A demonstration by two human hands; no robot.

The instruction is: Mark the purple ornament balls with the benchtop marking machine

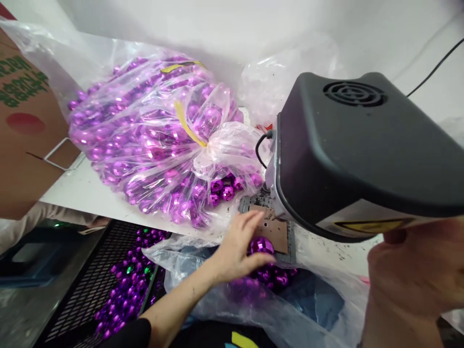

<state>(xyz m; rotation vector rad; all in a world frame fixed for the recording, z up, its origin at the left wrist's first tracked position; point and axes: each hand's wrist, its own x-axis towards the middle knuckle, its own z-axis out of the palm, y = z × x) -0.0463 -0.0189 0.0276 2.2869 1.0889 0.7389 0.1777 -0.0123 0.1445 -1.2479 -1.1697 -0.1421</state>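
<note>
1. Left hand (237, 249): thumb and fingers spread around a purple ball (261, 245) at its 3 o'clock; can't tell if it's pinched.
2. Right hand (409, 270): farther out at 3 o'clock, by black machine's (362, 150) underside; fingertips hidden, can't tell grip.
3. Tan plate (281, 238): left hand's 2 o'clock, beside ball.
4. Tied clear bag (155, 125), full of balls: left hand's 11 o'clock.

The purple balls (262, 245) look mirror-glossy, the bag (226, 139) crinkly clear plastic (shiny along its folds), the machine housing (366, 150) smooth black plastic, the carton (25, 166) matt cardboard.
</note>
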